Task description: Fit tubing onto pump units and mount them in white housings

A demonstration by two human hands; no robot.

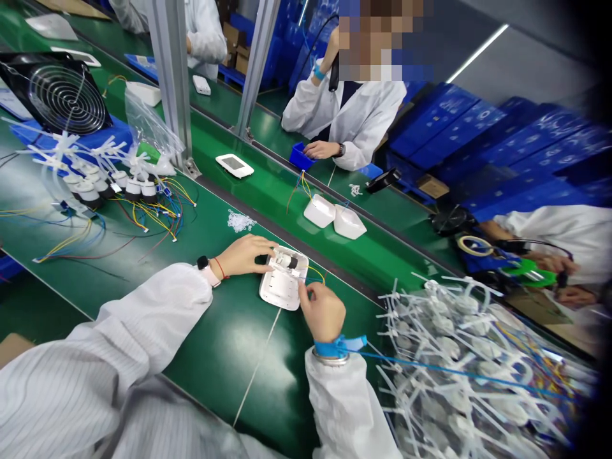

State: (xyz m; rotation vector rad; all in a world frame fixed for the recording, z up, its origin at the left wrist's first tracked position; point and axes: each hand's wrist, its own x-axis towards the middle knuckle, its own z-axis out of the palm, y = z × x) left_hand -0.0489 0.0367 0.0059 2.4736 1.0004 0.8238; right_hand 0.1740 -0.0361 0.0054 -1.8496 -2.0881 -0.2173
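A white plastic housing (280, 290) lies on the green bench with its inside facing up. A small motor-like part with a black end (289, 261) sits in its upper half, and yellow and blue wires (318, 274) come out at the right. My left hand (243, 260) grips the housing's upper left side, thumb and fingers around the edge. At the right rim, my right hand (324, 312) is closed in a pinch; what lies between its fingertips is too small to make out. A blue wrist strap (340, 346) with a cord circles my right wrist.
Pump-like parts with wires (90, 185) and a fan (69, 95) stand left. Small clear rings (240, 221) lie beyond my left hand. White covers (319, 211) and a display panel (234, 166) rest on the green belt. Bagged tubed parts (449, 357) fill the right. Co-workers (354, 121) sit opposite.
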